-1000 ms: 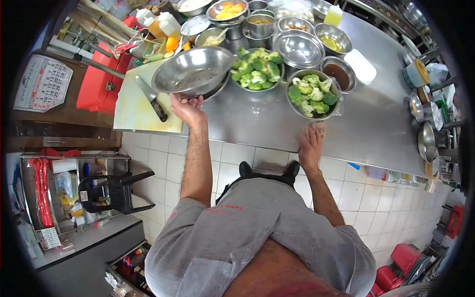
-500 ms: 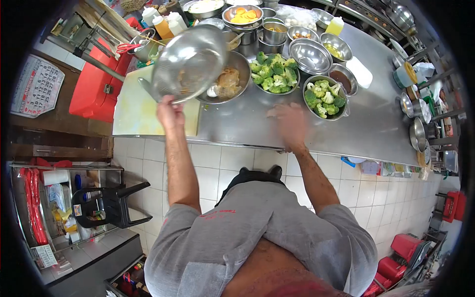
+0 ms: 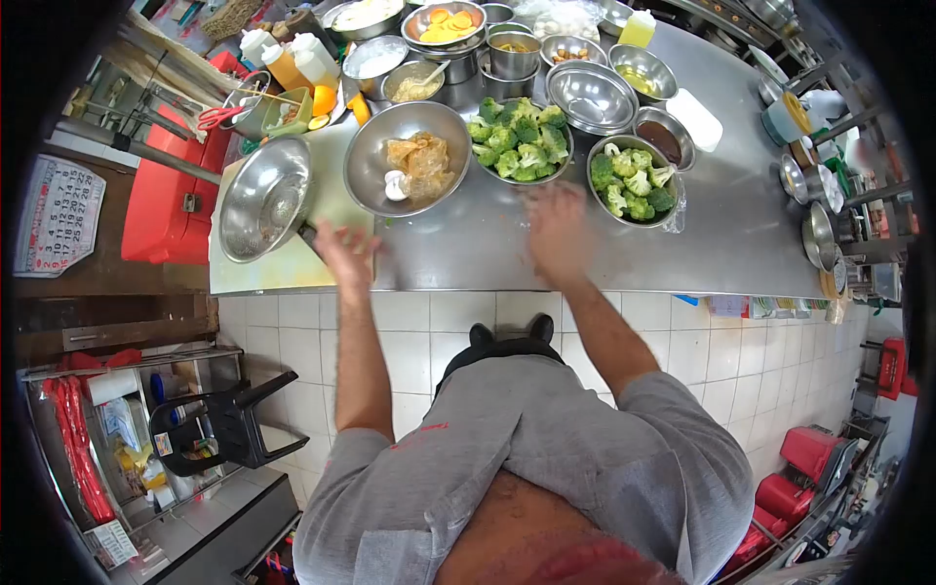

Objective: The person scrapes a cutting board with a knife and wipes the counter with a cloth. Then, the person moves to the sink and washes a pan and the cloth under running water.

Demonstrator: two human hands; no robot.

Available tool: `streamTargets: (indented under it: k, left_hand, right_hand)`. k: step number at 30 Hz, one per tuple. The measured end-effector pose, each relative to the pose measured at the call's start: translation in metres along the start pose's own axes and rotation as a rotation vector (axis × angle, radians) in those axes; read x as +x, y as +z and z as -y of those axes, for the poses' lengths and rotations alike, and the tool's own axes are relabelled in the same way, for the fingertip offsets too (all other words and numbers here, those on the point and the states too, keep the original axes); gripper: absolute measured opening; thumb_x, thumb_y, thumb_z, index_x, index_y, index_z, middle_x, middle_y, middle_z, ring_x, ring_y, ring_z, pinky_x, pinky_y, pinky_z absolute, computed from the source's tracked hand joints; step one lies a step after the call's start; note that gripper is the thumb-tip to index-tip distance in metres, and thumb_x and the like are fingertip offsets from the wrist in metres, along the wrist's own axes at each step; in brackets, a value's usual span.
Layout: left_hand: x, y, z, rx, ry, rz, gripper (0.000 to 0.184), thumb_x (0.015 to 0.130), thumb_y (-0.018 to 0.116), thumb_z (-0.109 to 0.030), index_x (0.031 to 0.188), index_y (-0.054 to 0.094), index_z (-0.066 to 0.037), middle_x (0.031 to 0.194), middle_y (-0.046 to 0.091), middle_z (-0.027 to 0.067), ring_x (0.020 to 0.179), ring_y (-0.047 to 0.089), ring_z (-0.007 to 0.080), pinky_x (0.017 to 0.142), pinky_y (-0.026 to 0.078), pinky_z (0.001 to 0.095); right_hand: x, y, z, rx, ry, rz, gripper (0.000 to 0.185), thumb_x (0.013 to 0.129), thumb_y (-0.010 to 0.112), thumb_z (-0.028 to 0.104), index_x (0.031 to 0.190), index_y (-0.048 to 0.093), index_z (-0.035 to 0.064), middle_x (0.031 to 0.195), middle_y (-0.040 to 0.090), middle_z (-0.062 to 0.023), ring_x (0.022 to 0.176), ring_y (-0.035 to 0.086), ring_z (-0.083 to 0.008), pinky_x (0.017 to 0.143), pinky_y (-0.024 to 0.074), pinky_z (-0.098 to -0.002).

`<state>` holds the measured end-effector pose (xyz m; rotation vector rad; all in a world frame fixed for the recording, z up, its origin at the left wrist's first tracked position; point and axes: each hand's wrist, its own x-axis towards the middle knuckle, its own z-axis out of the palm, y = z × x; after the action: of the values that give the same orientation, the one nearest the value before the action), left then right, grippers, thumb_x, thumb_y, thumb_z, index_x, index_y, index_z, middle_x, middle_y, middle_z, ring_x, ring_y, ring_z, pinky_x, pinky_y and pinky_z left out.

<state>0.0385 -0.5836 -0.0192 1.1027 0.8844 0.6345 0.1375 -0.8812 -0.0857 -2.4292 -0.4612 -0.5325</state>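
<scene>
An empty metal bowl rests tilted on the cutting board. Beside it, my left hand has its fingers apart and holds nothing. Brownish food and a white piece lie in a wide metal bowl, above and between my hands. My right hand, blurred, is near the lower edge of a bowl of broccoli; its finger shape is smeared. Farther right is a second bowl of broccoli. The knife is mostly hidden behind the tilted bowl.
Squeeze bottles, a bowl of orange slices and stacked pots stand along the back. Nested metal bowls, a bowl of brown sauce and a white container are at the right. A black chair stands lower left.
My left hand has moved the empty bowl left off the wide bowl onto the cutting board and let go, uncovering the brownish food. My right hand has moved left and up toward the broccoli.
</scene>
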Motion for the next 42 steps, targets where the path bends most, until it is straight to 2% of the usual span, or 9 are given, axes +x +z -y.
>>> streamTargets:
  k: [1, 5, 7, 10, 17, 25, 32, 37, 42]
  left_hand:
    - [-0.012, 0.015, 0.004, 0.022, -0.106, 0.169, 0.079, 0.080, 0.052, -0.055, 0.132, 0.012, -0.011, 0.122, 0.032, 0.0161, 0.092, 0.047, 0.0268, 0.065, 0.050, 0.0402]
    - [-0.008, 0.061, 0.022, 0.026, -0.209, 0.213, 0.067, 0.083, 0.057, -0.026, 0.132, 0.013, -0.011, 0.122, 0.039, 0.0204, 0.084, 0.058, 0.0295, 0.059, 0.055, 0.0401]
    - [0.008, 0.065, 0.029, 0.003, -0.194, 0.270, 0.060, 0.082, 0.053, -0.010, 0.130, 0.018, -0.007, 0.115, 0.046, 0.0200, 0.078, 0.061, 0.0312, 0.053, 0.058, 0.0374]
    - [0.004, 0.065, 0.027, -0.025, -0.102, 0.250, 0.050, 0.075, 0.044, 0.004, 0.123, 0.029, 0.000, 0.111, 0.048, 0.0204, 0.078, 0.061, 0.0320, 0.050, 0.060, 0.0359]
    - [-0.007, 0.036, -0.014, -0.093, 0.003, 0.240, 0.045, 0.075, 0.049, 0.003, 0.119, 0.040, 0.000, 0.111, 0.050, 0.0146, 0.092, 0.057, 0.0249, 0.064, 0.055, 0.0363]
    - [-0.073, -0.043, -0.033, -0.051, -0.015, 0.132, 0.045, 0.075, 0.049, 0.003, 0.119, 0.040, 0.003, 0.111, 0.050, 0.0148, 0.101, 0.051, 0.0245, 0.087, 0.043, 0.0364]
    - [-0.106, -0.143, 0.001, 0.041, -0.163, 0.071, 0.042, 0.072, 0.051, 0.003, 0.114, 0.044, 0.002, 0.104, 0.055, 0.0130, 0.095, 0.054, 0.0230, 0.085, 0.043, 0.0346]
    - [-0.138, -0.195, 0.013, 0.044, -0.231, 0.032, 0.040, 0.071, 0.052, 0.004, 0.111, 0.046, 0.002, 0.098, 0.058, 0.0123, 0.089, 0.057, 0.0224, 0.080, 0.046, 0.0333]
    - [-0.145, -0.251, 0.058, 0.209, -0.307, 0.063, 0.042, 0.068, 0.052, 0.005, 0.109, 0.049, 0.001, 0.097, 0.059, 0.0108, 0.089, 0.057, 0.0211, 0.080, 0.046, 0.0319]
  right_hand:
    - [-0.008, 0.003, 0.003, 0.061, -0.059, 0.002, 0.038, 0.071, 0.059, 0.008, 0.109, 0.056, 0.0086, 0.120, 0.048, -0.0156, 0.118, 0.036, -0.0338, 0.095, 0.0305, -0.0496]
    - [-0.007, -0.018, 0.015, 0.159, -0.195, 0.145, 0.036, 0.069, 0.058, 0.003, 0.105, 0.058, 0.0068, 0.119, 0.048, -0.0180, 0.118, 0.037, -0.0332, 0.092, 0.0345, -0.0463]
    - [0.019, -0.046, 0.004, 0.476, 0.396, 0.238, 0.046, 0.070, 0.057, 0.001, 0.116, 0.052, 0.0055, 0.120, 0.047, -0.0193, 0.120, 0.035, -0.0340, 0.093, 0.0354, -0.0422]
    - [0.043, -0.012, -0.026, 0.381, 0.350, -0.022, 0.053, 0.075, 0.058, 0.008, 0.125, 0.044, 0.0068, 0.122, 0.046, -0.0180, 0.112, 0.043, -0.0348, 0.096, 0.0341, -0.0403]
    - [0.083, 0.005, -0.033, -0.011, 0.505, 0.222, 0.059, 0.071, 0.062, 0.017, 0.124, 0.037, 0.0072, 0.125, 0.041, -0.0163, 0.120, 0.036, -0.0346, 0.101, 0.0309, -0.0413]
    - [0.042, -0.087, 0.033, -0.054, 0.485, 0.284, 0.031, 0.082, 0.052, 0.020, 0.105, 0.044, 0.0013, 0.099, 0.052, -0.0200, 0.091, 0.055, -0.0376, 0.075, 0.0465, -0.0450]
    - [0.057, -0.128, -0.031, -0.197, 0.196, -0.142, 0.035, 0.080, 0.058, 0.017, 0.109, 0.050, -0.0001, 0.097, 0.053, -0.0216, 0.090, 0.053, -0.0367, 0.073, 0.0448, -0.0443]
    - [0.010, -0.086, 0.001, -0.030, -0.239, 0.243, 0.051, 0.078, 0.062, 0.027, 0.120, 0.047, 0.0024, 0.114, 0.046, -0.0219, 0.105, 0.044, -0.0382, 0.090, 0.0349, -0.0465]
    - [-0.008, -0.007, 0.044, -0.030, -0.104, 0.235, 0.061, 0.078, 0.060, 0.029, 0.130, 0.038, 0.0079, 0.130, 0.034, -0.0217, 0.119, 0.033, -0.0406, 0.100, 0.0245, -0.0507]
